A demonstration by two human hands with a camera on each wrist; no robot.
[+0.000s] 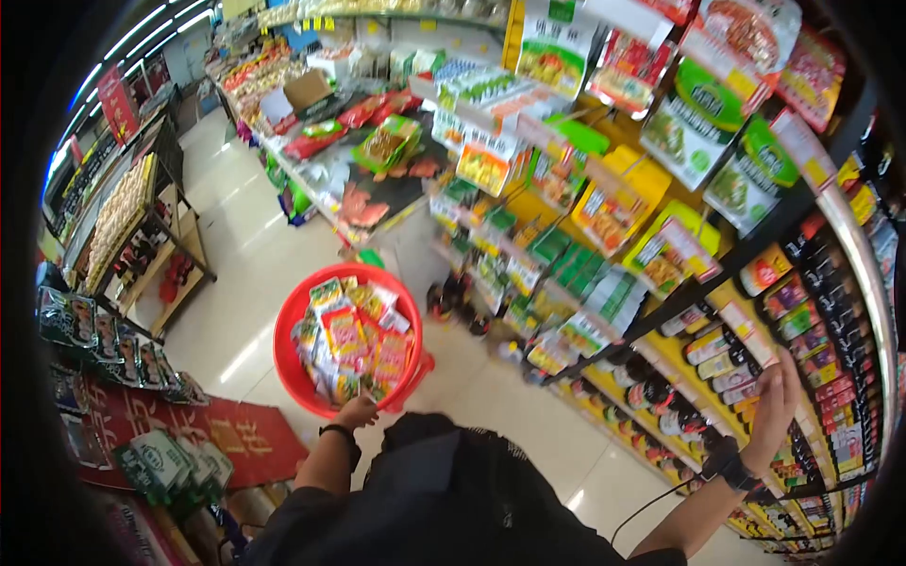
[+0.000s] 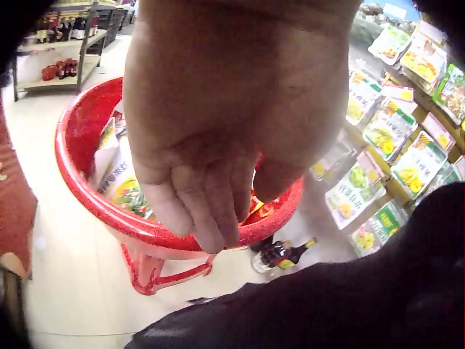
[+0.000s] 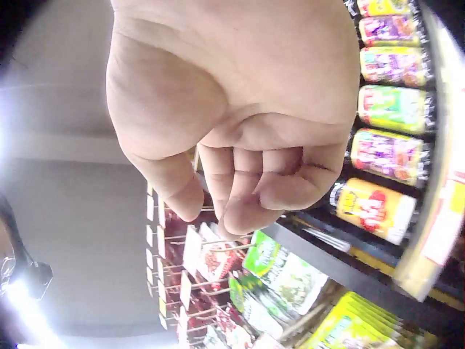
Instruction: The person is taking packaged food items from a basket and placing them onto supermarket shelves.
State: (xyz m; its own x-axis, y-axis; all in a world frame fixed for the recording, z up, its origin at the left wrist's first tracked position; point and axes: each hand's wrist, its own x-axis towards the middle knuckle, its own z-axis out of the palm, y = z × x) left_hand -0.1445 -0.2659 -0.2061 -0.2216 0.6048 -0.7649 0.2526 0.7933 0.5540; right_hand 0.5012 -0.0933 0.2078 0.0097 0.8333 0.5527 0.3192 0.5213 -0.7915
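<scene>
My left hand (image 1: 358,413) grips the near rim of a red plastic basket (image 1: 283,363), fingers draped over the outside. In the left wrist view this left hand (image 2: 232,123) covers much of the rim, and the thumb's hold is partly hidden. Colourful flat food packets (image 1: 351,338) fill the basket. Over on the right, my right hand (image 1: 776,401) is raised beside the shelf edge, holding nothing. Its fingers hang loosely curled in the right wrist view, near a row of labelled jars (image 3: 385,156). Green and white packets (image 3: 287,273) hang beyond the fingertips.
A tall rack of hanging packets (image 1: 694,123) and jars runs along the right. Ahead stands a display table (image 1: 406,193) with bagged goods. Dark bottles (image 2: 280,254) stand on the floor beside the basket. A red-covered stand (image 1: 236,439) is close on the left.
</scene>
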